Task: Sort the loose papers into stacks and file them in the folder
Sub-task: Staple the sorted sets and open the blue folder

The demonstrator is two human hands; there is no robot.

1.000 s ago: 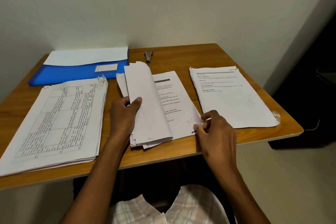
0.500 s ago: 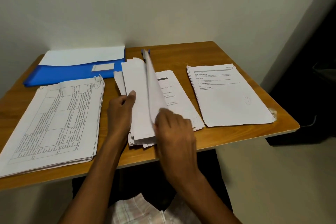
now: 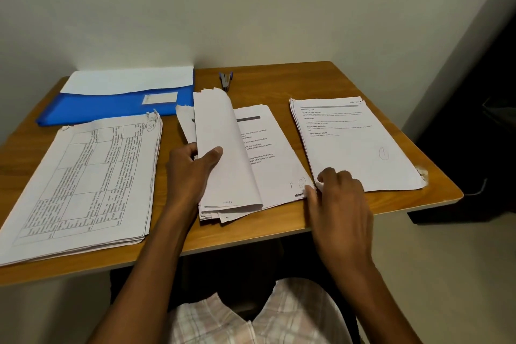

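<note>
Head camera looks steeply down, close over the table [image 3: 282, 75].

The left hand [image 3: 192, 173] grips a folded-back bundle of sheets on the middle stack [image 3: 268, 153], thumb on top. The right hand [image 3: 339, 198] pinches the near right corner of that stack's exposed printed page. A thick stack with tables [image 3: 83, 184] lies to the left; a thinner stack [image 3: 354, 148] lies to the right. A blue folder [image 3: 111, 105] and a stapler [image 3: 225, 81] lie at the far edge of the wooden table [image 3: 435, 193].
</note>
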